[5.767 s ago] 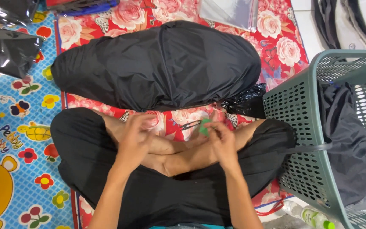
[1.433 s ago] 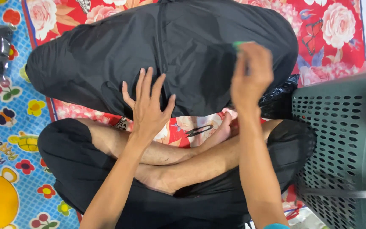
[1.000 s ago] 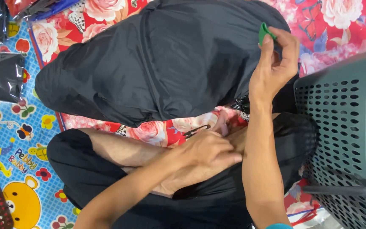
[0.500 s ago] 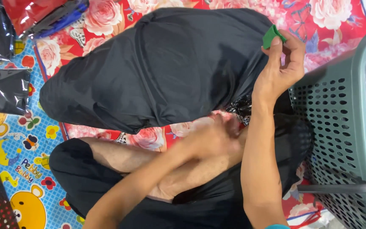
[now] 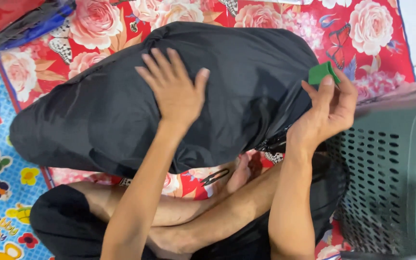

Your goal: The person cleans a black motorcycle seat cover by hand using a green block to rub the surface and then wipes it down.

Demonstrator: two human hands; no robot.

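The right hand (image 5: 326, 113), at the right of the frame, pinches a small green piece (image 5: 322, 73) between thumb and fingertips, a narrow grip held up just at the right-hand edge of the black garment (image 5: 169, 120); what the green piece is cannot be told at this size. Just below that hand a dark zipper or strap end (image 5: 273, 143) of the garment hangs at its lower right edge. The left hand (image 5: 174, 94) lies flat, fingers spread wide and holding nothing, pressed on the upper middle of the garment, which spreads across the centre of the frame over a red floral mat (image 5: 371, 29). As a judgement, the work looks like fine fixing or trimming at the garment's right edge, and it would go best with the flat hand kept firm so the slippery cloth does not slide, the pinch kept light and close to the edge, and the cloth smoothed toward the right so the seam lies taut. A small pair of black thread snips (image 5: 214, 177) lies on the mat below the garment, near the crossed legs (image 5: 193, 216) at the lower centre, within easy reach. A grey-green perforated basket (image 5: 386, 183) stands at the lower right, just beside the right wrist; the elbow should stay clear of its rim. A children's play mat (image 5: 1, 192) shows at the lower left.
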